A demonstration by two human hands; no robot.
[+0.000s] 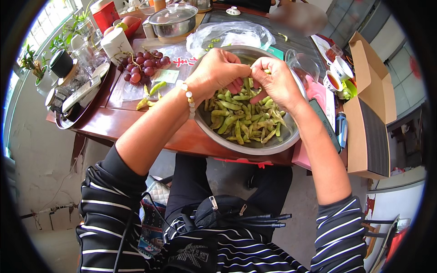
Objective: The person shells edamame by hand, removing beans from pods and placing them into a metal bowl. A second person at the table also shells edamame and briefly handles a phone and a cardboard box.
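Above a wide metal basin (251,149), my left hand (216,70) and my right hand (280,83) meet at their fingertips. A green soybean pod (267,71) is pinched there, mostly covered by the fingers. Many green and yellowish soybean pods (235,117) fill the basin below. Just behind it, a clear plastic bag (235,30) lies spread with several shelled green beans (214,41) on it. A few loose pods (157,87) rest on the table, left of the basin.
Red grapes (145,66) lie on plastic at the left, near a round tray (63,123) of jars. A lidded steel pot (174,22) stands behind. Crowding the right edge are a phone (326,124), a blue bottle (340,128), cups (333,82) and an open cardboard box (367,136).
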